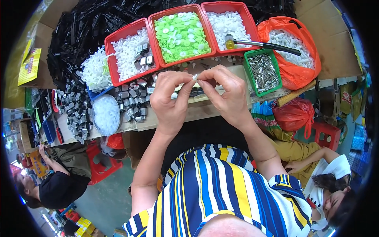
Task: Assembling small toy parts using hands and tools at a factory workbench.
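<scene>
Looking down from the head cam, my left hand [170, 94] and right hand [224, 93] meet over the front edge of the workbench [197, 112], fingertips of both pinched narrow on one small white plastic piece [195, 76] held between them, just in front of the red tray of green discs [182, 35]. Another red tray of white bits [128, 53] sits to its left, a third one [231, 25] to its right with a yellow-headed hammer [260, 44] lying across it, and the green tray of metal pins [262, 71] is just beside my right hand. Honestly, the risk I see is that the piece is tiny and my grip is only at the tips, so one slip and it could drop off the edge into my lap. Hard to tell what the piece actually is, or whether it's one part or two pressed together, since my fingers cover most of it. The bench's far end bends away into the fisheye rim too.
</scene>
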Tool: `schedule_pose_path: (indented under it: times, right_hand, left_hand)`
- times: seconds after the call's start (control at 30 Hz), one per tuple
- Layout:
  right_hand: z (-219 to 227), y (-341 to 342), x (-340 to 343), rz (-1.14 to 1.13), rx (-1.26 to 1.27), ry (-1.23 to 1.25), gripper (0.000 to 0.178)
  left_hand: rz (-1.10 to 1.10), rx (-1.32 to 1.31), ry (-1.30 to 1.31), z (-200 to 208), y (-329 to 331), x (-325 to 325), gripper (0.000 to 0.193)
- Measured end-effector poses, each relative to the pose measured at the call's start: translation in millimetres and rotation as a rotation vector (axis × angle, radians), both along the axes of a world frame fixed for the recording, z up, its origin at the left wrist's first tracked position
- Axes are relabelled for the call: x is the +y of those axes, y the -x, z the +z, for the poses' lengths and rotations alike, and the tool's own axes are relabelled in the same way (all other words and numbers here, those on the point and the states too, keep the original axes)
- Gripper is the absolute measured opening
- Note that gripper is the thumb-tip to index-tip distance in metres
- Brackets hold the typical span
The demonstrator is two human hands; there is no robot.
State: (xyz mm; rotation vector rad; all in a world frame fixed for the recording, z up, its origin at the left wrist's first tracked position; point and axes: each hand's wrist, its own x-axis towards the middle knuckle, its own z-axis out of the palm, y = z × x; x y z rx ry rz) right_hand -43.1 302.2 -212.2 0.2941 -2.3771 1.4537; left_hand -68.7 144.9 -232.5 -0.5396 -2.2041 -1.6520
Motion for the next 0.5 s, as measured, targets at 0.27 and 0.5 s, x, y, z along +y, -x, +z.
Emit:
schedule_pose_path:
  times: [0.27,0.5]
  right_hand:
    - [-5,1,2,0.097,-0.321,0.433,0.010]
    - [-11,12,19,0.324,-0.446,0.565,0.011]
  left_hand:
    - [-0.046,0.082,-0.009,-7,-7,-7,0.013]
    - [-0.269,-0.559,-0.366,-9,-13,-20,0.014]
